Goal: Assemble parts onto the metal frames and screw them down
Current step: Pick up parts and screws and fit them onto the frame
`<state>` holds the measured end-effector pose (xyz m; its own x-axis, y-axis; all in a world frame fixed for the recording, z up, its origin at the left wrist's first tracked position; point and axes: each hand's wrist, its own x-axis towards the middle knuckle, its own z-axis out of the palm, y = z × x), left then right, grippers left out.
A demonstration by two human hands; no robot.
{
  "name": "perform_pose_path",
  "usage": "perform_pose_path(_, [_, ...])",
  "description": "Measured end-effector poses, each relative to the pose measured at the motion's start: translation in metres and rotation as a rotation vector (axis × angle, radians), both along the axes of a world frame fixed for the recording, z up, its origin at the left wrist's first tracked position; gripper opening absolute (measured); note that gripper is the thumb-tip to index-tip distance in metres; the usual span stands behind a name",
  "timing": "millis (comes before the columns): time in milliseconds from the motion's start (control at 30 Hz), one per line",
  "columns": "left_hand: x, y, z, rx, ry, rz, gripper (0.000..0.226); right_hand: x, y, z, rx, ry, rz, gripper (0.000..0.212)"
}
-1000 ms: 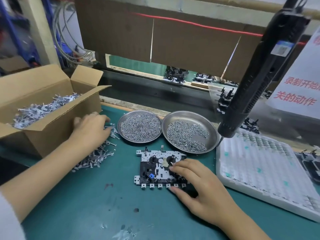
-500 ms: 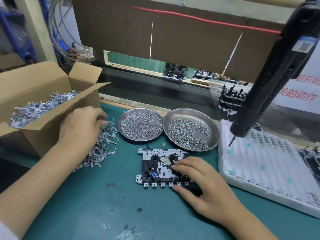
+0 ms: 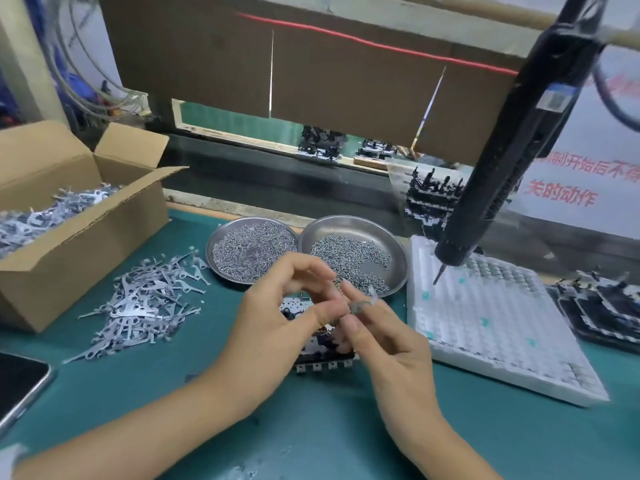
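Seen from the head camera: meeting above the workpiece, left hand (image 3: 273, 327) and right hand (image 3: 391, 344) passing a small grey stamped lever (image 3: 362, 304) between fingertips. Pinching the lever between thumb and forefinger of the right hand, remaining fingers loosely curled; closing thumb and forefinger of the left hand at the same spot, though blur leaving it unclear whether actually touching the part. Lying roughly left to right, long axis tilted slightly up toward the right, one end poking out past the right fingers toward the screw dishes. Sitting directly beneath and just behind both hands, flat on the green mat (image 3: 138, 393) and largely hidden by them: the metal frame (image 3: 323, 356), its row of tabs showing at the near edge. Apparently calling for a short downward move, right hand nearer and better placed for seating the part. Waiting close by: loose levers (image 3: 145, 303) heaped left of the frame beside the cardboard box (image 3: 86, 237), two steel dishes of screws (image 3: 349, 261) behind, hanging electric screwdriver (image 3: 512, 150) untouched at right.
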<state>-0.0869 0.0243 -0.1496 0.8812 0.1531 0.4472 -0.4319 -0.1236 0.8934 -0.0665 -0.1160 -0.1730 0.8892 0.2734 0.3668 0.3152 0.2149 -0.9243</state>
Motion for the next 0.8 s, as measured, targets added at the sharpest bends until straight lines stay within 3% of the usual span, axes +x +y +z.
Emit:
perform_pose_path(133, [0.007, 0.007, -0.001, -0.163, 0.133, -0.242, 0.034, 0.003, -0.002, 0.003, -0.012, -0.051, 0.078, 0.019])
perform_pose_path(233, [0.010, 0.017, -0.001, -0.152, 0.204, -0.359, 0.037, 0.005, -0.004, 0.004, -0.090, -0.102, 0.068, 0.020])
perform_pose_path(433, [0.011, 0.019, -0.007, -0.128, 0.266, -0.366, 0.041, 0.008, -0.003, -0.003, -0.029, -0.121, -0.007, 0.019])
perform_pose_path(533, [0.012, 0.024, -0.006, 0.057, 0.212, -0.202, 0.041, 0.015, -0.007, -0.008, -0.098, -0.188, -0.142, 0.029])
perform_pose_path(633, [0.010, 0.030, -0.001, 0.219, 0.098, -0.111, 0.022, 0.023, -0.011, -0.006, -0.354, -0.372, -0.268, 0.021])
perform_pose_path(800, [0.009, 0.031, -0.004, 0.540, 0.039, -0.031, 0.011, 0.027, -0.011, -0.007, -0.672, -0.405, -0.243, 0.018])
